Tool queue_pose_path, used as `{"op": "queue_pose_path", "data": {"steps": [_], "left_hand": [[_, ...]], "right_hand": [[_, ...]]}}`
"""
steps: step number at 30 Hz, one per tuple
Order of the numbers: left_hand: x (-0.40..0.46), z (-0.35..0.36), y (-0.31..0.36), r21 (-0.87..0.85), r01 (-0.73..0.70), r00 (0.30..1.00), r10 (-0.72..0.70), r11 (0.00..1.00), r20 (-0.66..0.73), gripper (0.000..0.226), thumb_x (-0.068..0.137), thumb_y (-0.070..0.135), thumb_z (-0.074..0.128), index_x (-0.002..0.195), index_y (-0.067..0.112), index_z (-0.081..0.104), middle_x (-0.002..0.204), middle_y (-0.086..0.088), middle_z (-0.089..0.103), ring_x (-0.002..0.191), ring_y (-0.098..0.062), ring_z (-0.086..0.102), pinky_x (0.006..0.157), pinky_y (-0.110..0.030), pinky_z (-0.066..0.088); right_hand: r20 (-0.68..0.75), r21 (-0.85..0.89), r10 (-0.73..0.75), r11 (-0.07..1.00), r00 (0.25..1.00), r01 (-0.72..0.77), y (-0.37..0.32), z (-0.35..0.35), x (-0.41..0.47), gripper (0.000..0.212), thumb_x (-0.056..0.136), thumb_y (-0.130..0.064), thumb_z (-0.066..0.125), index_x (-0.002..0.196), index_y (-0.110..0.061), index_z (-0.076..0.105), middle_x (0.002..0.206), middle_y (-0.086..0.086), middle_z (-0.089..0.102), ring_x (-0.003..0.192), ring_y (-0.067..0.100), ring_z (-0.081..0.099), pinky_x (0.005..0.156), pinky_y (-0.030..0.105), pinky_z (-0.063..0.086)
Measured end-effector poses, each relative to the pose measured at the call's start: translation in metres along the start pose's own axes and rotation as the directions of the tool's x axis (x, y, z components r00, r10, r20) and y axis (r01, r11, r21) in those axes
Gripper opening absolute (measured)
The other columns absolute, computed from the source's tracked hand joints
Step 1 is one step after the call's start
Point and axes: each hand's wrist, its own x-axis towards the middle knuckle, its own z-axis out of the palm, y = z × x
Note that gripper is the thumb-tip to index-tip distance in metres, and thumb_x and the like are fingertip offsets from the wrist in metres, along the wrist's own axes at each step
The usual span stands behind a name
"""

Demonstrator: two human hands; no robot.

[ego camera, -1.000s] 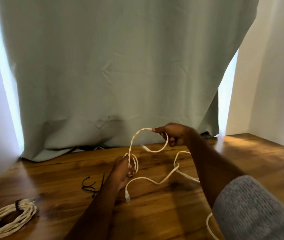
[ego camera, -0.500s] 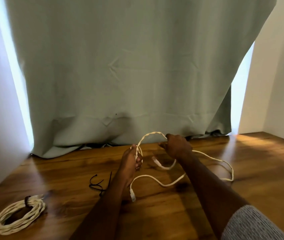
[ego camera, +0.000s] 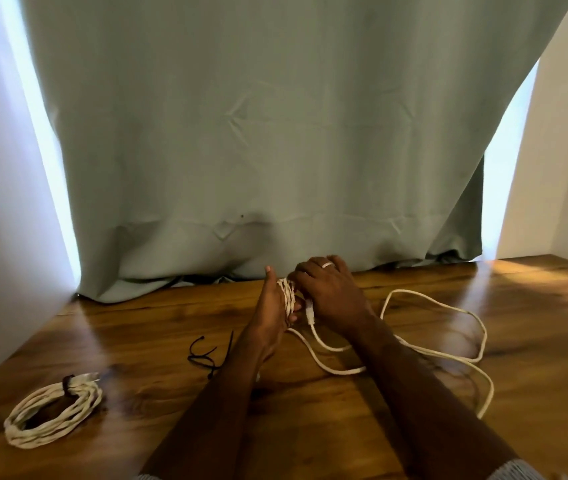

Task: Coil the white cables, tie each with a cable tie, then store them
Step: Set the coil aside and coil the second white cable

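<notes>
Currently the white twisted cable is partly coiled: a few turns sit bunched around the left hand, whose grip is closed on that bundle, thumb raised toward the far edge of the brown wooden surface. The right hand, wearing a silver ring, lies directly against the bundle from the right side, its grip closed on the strand it is laying on; the exact finger contact is hidden behind the hand.

The relation that governs the next turn: all uncoiled slack lies to the right of both hands. It runs from the bundle under the right forearm and spreads in wide loops toward the right edge of the surface, with one end trailing toward the near edge. The slack's long axis runs roughly left to right. The right hand is the nearer one to it, so it is judged the feeding hand, with the left hand acting as the fixed former.

A white plug end hangs just below the bundle, between the two wrists.

Loose black cable ties rest just left of the left forearm, within its reach. A finished white cable coil, bound with a dark tie, rests near the near-left corner, well apart from the hands.

Risk, as a judgement: the wide loops may snag on each other when drawn in.
</notes>
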Motion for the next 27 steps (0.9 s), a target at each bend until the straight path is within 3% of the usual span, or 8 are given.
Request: {"op": "queue_pose_path", "data": {"steps": [3,9,12,15,20,22,24,27], "left_hand": [[0.001,-0.007,-0.004,-0.015,-0.021,0.999,0.021,1.000,0.028,0.095,0.090,0.078,0.017,0.141,0.005,0.050,0.093,-0.007,0.070,0.065,-0.010,0.052,0.053,-0.025,0.037],[-0.007,-0.003,0.003,0.088,-0.047,0.995,0.038,0.995,0.095,0.087,0.090,0.079,0.018,0.128,0.014,0.061,0.091,-0.004,0.064,0.068,-0.010,0.049,0.053,-0.025,0.035],[-0.010,0.002,0.003,0.121,-0.050,0.990,0.033,0.991,0.138,0.077,0.093,0.074,0.022,0.119,0.013,0.061,0.082,0.000,0.061,0.061,-0.008,0.044,0.051,-0.023,0.030],[-0.014,-0.001,0.004,0.082,-0.023,0.981,0.006,0.996,0.195,0.058,0.095,0.065,0.033,0.090,0.013,0.057,0.060,0.001,0.042,0.046,-0.008,0.031,0.048,-0.024,0.023],[-0.016,-0.013,0.005,0.057,0.050,0.970,-0.062,0.997,0.235,0.052,0.097,0.062,0.039,0.074,0.018,0.056,0.056,0.003,0.028,0.044,-0.009,0.020,0.051,-0.030,0.012],[-0.017,-0.016,0.007,0.028,0.039,0.962,-0.045,0.999,0.271,0.047,0.095,0.059,0.047,0.075,0.017,0.054,0.055,0.004,0.026,0.041,-0.007,0.019,0.047,-0.027,0.013],[-0.019,-0.017,0.008,-0.005,0.020,0.950,-0.017,1.000,0.313,0.039,0.092,0.051,0.055,0.077,0.016,0.051,0.051,0.005,0.026,0.037,-0.006,0.019,0.043,-0.024,0.017],[-0.022,-0.013,0.010,-0.143,0.034,0.940,0.017,0.989,0.341,0.037,0.094,0.047,0.050,0.072,0.016,0.049,0.044,0.007,0.029,0.032,-0.005,0.019,0.043,-0.025,0.015]], "right_hand": [[-0.056,0.088,-0.042,0.995,0.998,0.047,0.000,-0.003,0.001,0.040,0.090,-0.039,0.045,0.116,-0.018,0.068,0.106,0.006,0.064,0.097,0.029,0.058,0.077,0.039,0.043],[-0.195,0.051,-0.159,0.984,0.968,0.172,0.004,-0.008,0.002,0.039,0.094,-0.024,0.043,0.122,-0.015,0.068,0.098,0.005,0.065,0.086,0.022,0.055,0.066,0.031,0.041],[-0.122,0.102,-0.089,0.990,0.989,0.101,0.007,-0.011,0.000,0.043,0.096,-0.031,0.040,0.126,-0.017,0.066,0.098,0.003,0.064,0.085,0.022,0.058,0.060,0.028,0.037],[0.012,0.280,0.032,0.959,0.999,-0.034,0.014,-0.013,-0.004,0.045,0.101,-0.044,0.034,0.132,-0.027,0.060,0.109,-0.002,0.065,0.093,0.019,0.063,0.064,0.035,0.050],[0.194,0.587,-0.009,0.802,0.981,-0.109,0.021,-0.023,-0.001,0.026,0.104,-0.033,0.051,0.120,-0.021,0.068,0.109,-0.006,0.073,0.098,0.008,0.067,0.084,0.035,0.054],[0.288,0.695,0.008,0.686,0.958,-0.215,0.022,-0.030,0.000,0.021,0.104,-0.027,0.055,0.116,-0.019,0.071,0.103,-0.008,0.074,0.093,0.004,0.069,0.081,0.028,0.054],[0.369,0.795,0.042,0.502,0.928,-0.339,0.020,-0.036,-0.001,0.024,0.104,-0.025,0.054,0.114,-0.012,0.072,0.098,0.000,0.076,0.085,0.016,0.070,0.073,0.029,0.054],[0.472,0.827,0.138,0.271,0.871,-0.492,0.016,-0.037,-0.004,0.038,0.104,-0.037,0.052,0.109,-0.005,0.070,0.078,0.012,0.066,0.055,0.024,0.048,0.051,0.029,0.036]]}}
